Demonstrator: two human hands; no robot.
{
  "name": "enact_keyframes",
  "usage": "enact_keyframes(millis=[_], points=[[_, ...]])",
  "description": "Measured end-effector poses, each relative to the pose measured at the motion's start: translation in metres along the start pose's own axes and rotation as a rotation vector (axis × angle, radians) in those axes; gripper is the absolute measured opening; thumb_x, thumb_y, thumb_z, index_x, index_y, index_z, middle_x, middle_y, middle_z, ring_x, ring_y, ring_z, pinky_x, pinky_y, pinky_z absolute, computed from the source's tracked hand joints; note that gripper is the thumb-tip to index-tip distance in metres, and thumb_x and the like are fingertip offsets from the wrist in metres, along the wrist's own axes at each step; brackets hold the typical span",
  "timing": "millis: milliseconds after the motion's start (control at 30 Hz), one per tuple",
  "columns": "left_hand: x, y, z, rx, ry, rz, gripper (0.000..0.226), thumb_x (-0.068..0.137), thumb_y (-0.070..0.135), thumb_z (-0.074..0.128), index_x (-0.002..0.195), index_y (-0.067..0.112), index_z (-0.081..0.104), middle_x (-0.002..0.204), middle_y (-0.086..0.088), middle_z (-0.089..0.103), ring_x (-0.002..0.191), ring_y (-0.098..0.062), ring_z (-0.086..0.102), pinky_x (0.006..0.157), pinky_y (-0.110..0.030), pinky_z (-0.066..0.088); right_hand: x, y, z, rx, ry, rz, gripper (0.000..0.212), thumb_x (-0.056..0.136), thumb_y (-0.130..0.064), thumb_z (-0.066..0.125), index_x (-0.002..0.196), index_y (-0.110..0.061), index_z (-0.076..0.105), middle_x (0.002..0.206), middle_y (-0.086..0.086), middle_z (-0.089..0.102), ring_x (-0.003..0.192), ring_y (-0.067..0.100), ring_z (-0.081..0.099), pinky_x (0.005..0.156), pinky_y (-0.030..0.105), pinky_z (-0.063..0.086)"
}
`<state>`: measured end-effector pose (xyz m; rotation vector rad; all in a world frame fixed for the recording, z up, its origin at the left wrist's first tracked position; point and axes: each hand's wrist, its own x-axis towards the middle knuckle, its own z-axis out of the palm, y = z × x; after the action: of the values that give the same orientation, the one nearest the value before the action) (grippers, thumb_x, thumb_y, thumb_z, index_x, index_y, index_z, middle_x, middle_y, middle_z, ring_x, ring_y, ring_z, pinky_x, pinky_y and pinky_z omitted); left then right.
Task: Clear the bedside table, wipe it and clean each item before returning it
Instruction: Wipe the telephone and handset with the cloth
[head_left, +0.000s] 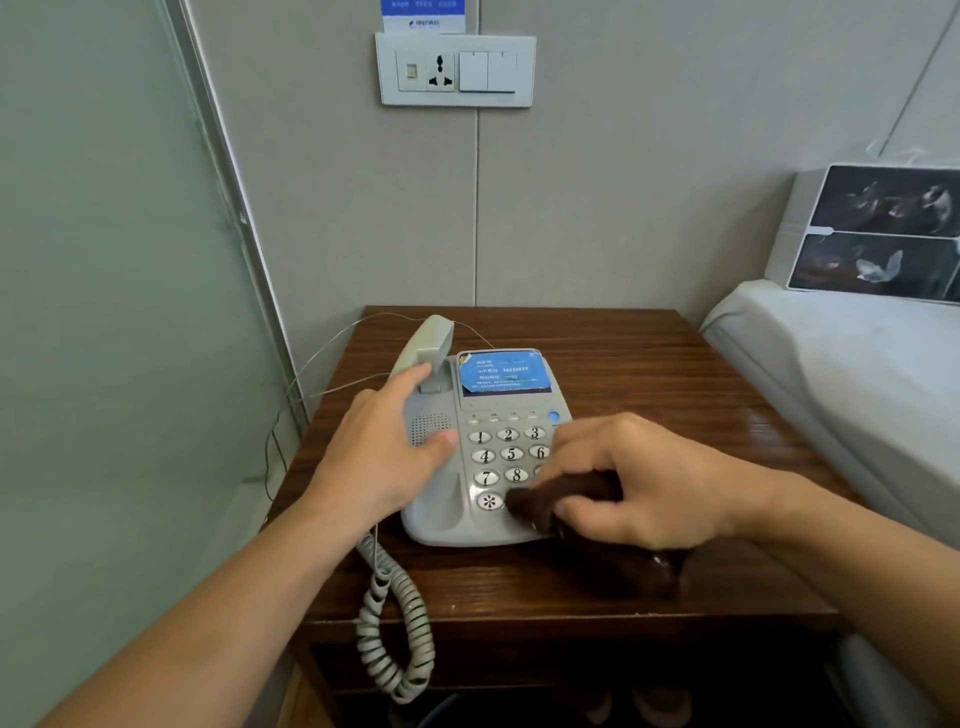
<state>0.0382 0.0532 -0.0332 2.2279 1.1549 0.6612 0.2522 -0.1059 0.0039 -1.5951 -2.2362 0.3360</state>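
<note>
Head view, looking down on a dark wooden bench (649, 374) set in a corner between a frosted glass panel (104, 312) and a bed (857, 364).

Grey phone (483, 457) sitting on the bench, toward its left and front, with number keys and a blue sticker (503, 371) over the display area. Handset (423, 345) lifted off its cradle and tilted, upper end raised toward the wall, lower end hidden under the palm. Left hand (384, 447) curled round the handset, fingers over its outer side and thumb lying across the speaker grille of the base. Coiled cord (397, 629) running from beneath that hand, over the bench's front edge and hanging down in loops. Thin cable (322, 384) trailing from the back of the phone off the bench's left side.

Right hand (628, 483) with fingers bent round a dark brown cloth (566, 499), pressing the bunched front of it onto the lower right keys beside the star key. Rest of the cloth lying under the wrist on the bench, just right of the phone.

Wall plate (456, 70) with a socket and switches on the wall above. White box with dark pictures (878, 234) resting on the bed by the wall.
</note>
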Motion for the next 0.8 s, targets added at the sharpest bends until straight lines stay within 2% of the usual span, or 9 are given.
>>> enact_keyframes(millis=[67, 133, 200, 300, 400, 567, 633, 700, 800], points=[[-0.001, 0.001, -0.001, 0.003, 0.000, -0.001, 0.080, 0.090, 0.045, 0.075, 0.158, 0.044, 0.032, 0.151, 0.000, 0.045, 0.138, -0.022, 0.046, 0.101, -0.034, 0.039, 0.021, 0.008, -0.003, -0.021, 0.200, -0.001, 0.026, 0.093, -0.027, 0.065, 0.116, -0.029, 0.076, 0.099, -0.009, 0.066, 0.096, 0.008, 0.064, 0.089, 0.031, 0.052], [-0.001, 0.002, -0.001, 0.003, 0.003, -0.002, 0.079, 0.090, 0.046, 0.075, 0.157, 0.044, 0.032, 0.151, -0.001, 0.046, 0.138, -0.022, 0.047, 0.104, -0.037, 0.040, 0.049, 0.020, -0.001, -0.097, 0.309, 0.068, 0.027, 0.096, -0.029, 0.064, 0.121, -0.029, 0.073, 0.105, -0.004, 0.061, 0.100, 0.015, 0.059, 0.094, 0.036, 0.049], [-0.002, 0.002, -0.001, 0.008, 0.010, -0.002, 0.079, 0.089, 0.046, 0.076, 0.156, 0.044, 0.034, 0.150, -0.001, 0.047, 0.137, -0.022, 0.048, 0.106, -0.038, 0.041, 0.070, 0.030, 0.009, -0.200, 0.285, 0.163, 0.031, 0.098, -0.036, 0.061, 0.128, -0.033, 0.070, 0.113, -0.001, 0.056, 0.104, 0.025, 0.052, 0.099, 0.044, 0.046], [-0.001, 0.001, -0.001, 0.005, 0.015, -0.003, 0.079, 0.089, 0.045, 0.076, 0.156, 0.044, 0.035, 0.148, -0.001, 0.048, 0.135, -0.022, 0.049, 0.105, -0.037, 0.042, 0.072, 0.026, 0.023, -0.245, 0.235, 0.188, 0.036, 0.096, -0.041, 0.057, 0.130, -0.034, 0.069, 0.111, -0.002, 0.055, 0.102, 0.028, 0.051, 0.093, 0.049, 0.048], [0.001, -0.001, 0.000, 0.015, 0.021, 0.018, 0.080, 0.088, 0.045, 0.077, 0.157, 0.041, 0.036, 0.148, -0.002, 0.049, 0.135, -0.023, 0.050, 0.106, -0.038, 0.043, 0.049, 0.004, 0.020, -0.205, 0.178, 0.106, 0.034, 0.091, -0.042, 0.056, 0.118, -0.030, 0.073, 0.098, -0.006, 0.059, 0.094, 0.019, 0.058, 0.085, 0.043, 0.051], [0.001, -0.003, 0.000, -0.003, 0.017, 0.018, 0.081, 0.088, 0.042, 0.078, 0.157, 0.040, 0.034, 0.150, -0.002, 0.048, 0.136, -0.022, 0.048, 0.101, -0.032, 0.038, -0.006, -0.031, 0.023, -0.135, -0.067, -0.026, 0.021, 0.091, -0.039, 0.061, 0.105, -0.031, 0.075, 0.093, -0.013, 0.062, 0.091, 0.006, 0.059, 0.084, 0.029, 0.051], [0.001, -0.002, 0.000, -0.004, 0.014, 0.022, 0.081, 0.089, 0.043, 0.077, 0.158, 0.041, 0.033, 0.152, -0.002, 0.047, 0.138, -0.022, 0.047, 0.102, -0.034, 0.039, -0.006, -0.032, 0.023, -0.101, -0.031, -0.010, 0.020, 0.092, -0.038, 0.061, 0.105, -0.032, 0.074, 0.092, -0.013, 0.061, 0.091, 0.004, 0.058, 0.084, 0.030, 0.051], [0.000, -0.001, 0.000, 0.005, 0.014, 0.014, 0.082, 0.089, 0.044, 0.077, 0.158, 0.041, 0.033, 0.153, -0.002, 0.045, 0.140, -0.023, 0.046, 0.107, -0.037, 0.039, 0.006, -0.028, 0.019, -0.062, 0.117, 0.014, 0.020, 0.093, -0.036, 0.062, 0.109, -0.032, 0.074, 0.093, -0.013, 0.061, 0.090, 0.005, 0.058, 0.083, 0.031, 0.051], [0.001, -0.001, 0.000, 0.005, 0.013, 0.011, 0.082, 0.089, 0.046, 0.077, 0.158, 0.041, 0.033, 0.153, -0.003, 0.045, 0.140, -0.024, 0.046, 0.109, -0.039, 0.040, 0.027, -0.019, 0.022, -0.158, 0.240, 0.090, 0.024, 0.095, -0.038, 0.059, 0.112, -0.031, 0.075, 0.096, -0.007, 0.060, 0.092, 0.011, 0.056, 0.083, 0.034, 0.050]])
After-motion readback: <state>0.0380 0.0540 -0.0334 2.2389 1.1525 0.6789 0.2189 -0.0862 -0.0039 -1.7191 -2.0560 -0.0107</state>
